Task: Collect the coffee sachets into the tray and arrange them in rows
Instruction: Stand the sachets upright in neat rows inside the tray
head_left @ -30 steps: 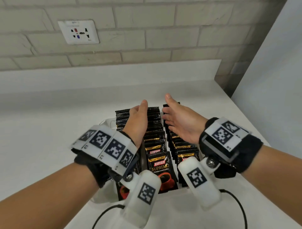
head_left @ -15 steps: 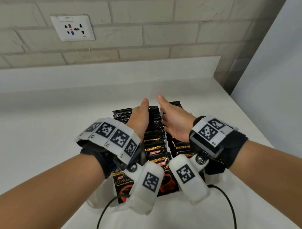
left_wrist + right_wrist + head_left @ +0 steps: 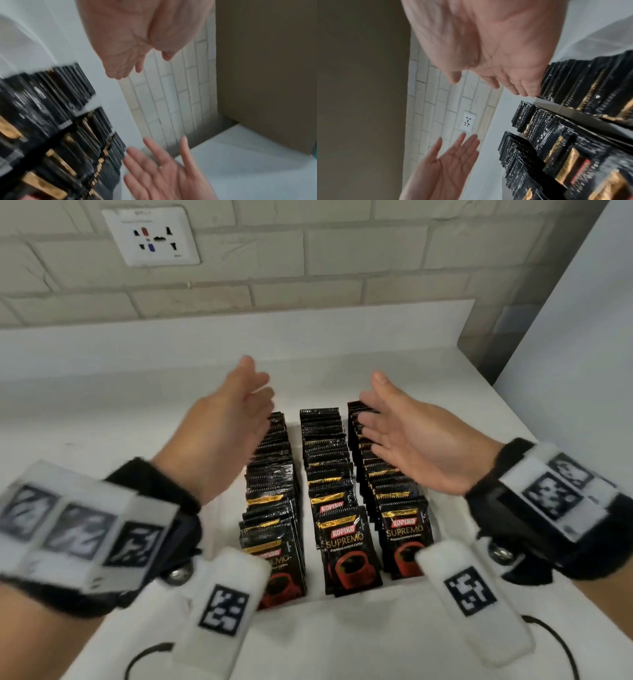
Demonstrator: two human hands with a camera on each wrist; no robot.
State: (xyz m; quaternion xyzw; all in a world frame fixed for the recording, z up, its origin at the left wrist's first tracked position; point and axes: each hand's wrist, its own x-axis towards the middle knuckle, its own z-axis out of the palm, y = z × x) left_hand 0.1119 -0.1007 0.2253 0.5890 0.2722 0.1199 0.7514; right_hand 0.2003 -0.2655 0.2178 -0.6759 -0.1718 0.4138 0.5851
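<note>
Black Kopiko coffee sachets stand upright in three rows [image 3: 327, 481] [image 3: 51, 142] [image 3: 565, 135] inside a white tray [image 3: 342, 597] in the head view. My left hand [image 3: 236, 419] [image 3: 130, 44] hovers above the left row with fingers straight, palm facing inward, holding nothing. My right hand [image 3: 400, 433] [image 3: 488, 56] hovers above the right row, fingers straight, palm facing inward, holding nothing. Each wrist view shows the other hand [image 3: 164, 169] [image 3: 443, 165] across the rows. Neither hand touches the sachets.
The tray sits on a white counter [image 3: 102, 412] against a brick wall with a socket [image 3: 150, 236] [image 3: 468, 122]. A white panel [image 3: 582, 354] stands at the right. Cables [image 3: 548, 642] trail near the front edge.
Both hands have lifted off the middle rows and spread apart, left going left and right going right. The three sachet rows now show fully between them.
</note>
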